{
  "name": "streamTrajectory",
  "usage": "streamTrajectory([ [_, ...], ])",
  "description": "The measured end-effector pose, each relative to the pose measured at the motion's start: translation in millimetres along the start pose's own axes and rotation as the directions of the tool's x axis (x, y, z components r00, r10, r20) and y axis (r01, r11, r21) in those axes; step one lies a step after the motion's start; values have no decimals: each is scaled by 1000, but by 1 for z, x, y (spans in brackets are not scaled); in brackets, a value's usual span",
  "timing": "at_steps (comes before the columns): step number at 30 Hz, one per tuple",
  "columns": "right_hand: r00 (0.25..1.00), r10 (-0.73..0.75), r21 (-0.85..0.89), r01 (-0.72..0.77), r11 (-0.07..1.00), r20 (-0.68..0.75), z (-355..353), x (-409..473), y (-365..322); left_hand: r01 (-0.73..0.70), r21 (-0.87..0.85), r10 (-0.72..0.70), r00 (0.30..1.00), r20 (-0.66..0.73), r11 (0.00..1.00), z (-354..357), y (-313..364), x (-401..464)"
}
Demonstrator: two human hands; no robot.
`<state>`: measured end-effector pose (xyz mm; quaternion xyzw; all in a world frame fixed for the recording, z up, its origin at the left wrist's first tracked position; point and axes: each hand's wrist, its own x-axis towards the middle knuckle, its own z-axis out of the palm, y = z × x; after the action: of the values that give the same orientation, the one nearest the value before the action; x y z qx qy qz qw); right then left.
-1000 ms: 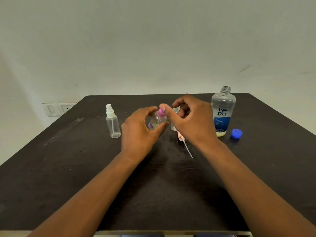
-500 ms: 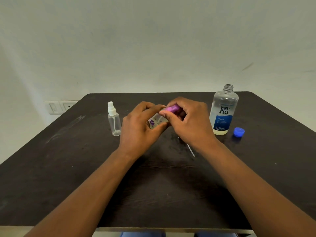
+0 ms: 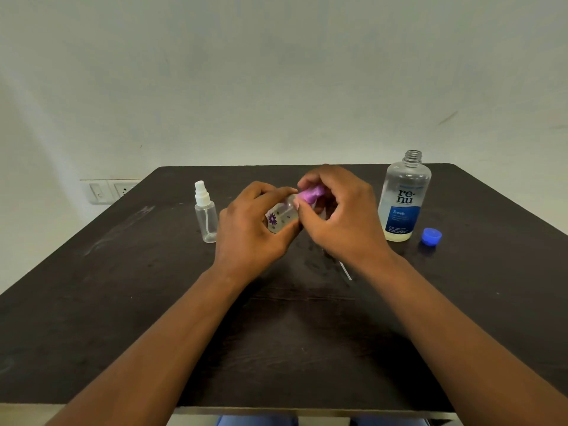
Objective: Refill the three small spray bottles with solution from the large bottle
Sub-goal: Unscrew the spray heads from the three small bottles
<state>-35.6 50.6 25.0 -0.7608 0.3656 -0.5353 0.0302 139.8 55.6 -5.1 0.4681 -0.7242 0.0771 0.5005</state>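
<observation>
We hold a small clear flower-printed spray bottle (image 3: pixel 281 216) tilted above the dark wooden table (image 3: pixel 123 302), our left hand (image 3: pixel 249 232) wrapped around its body, our right hand (image 3: pixel 338 216) pinching its pink spray cap (image 3: pixel 309 193). We judge this as unscrewing; next, pouring from the uncapped large clear blue-labelled bottle (image 3: pixel 402 204) standing to the right.
</observation>
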Motion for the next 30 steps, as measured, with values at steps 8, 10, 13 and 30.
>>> streamTrajectory([
  [8, 996, 86, 40, -86, 995, -4, 1, 0, -3, 26, -6, -26, 999, 27, 1000, 2, 0, 0],
  [10, 996, 84, 89, -82, 993, -20, 2, -1, -5, 29, -31, -27, 999, 38, 999, 2, 1, 0],
  [13, 998, 57, 138, -51, 989, -38, 3, -2, -7, 25, -52, -23, 998, 50, 998, 2, 4, 0],
  [30, 956, 150, 438, -25, 899, -252, -12, 7, -10, 355, -49, -353, 935, 36, 934, 11, -9, 2],
])
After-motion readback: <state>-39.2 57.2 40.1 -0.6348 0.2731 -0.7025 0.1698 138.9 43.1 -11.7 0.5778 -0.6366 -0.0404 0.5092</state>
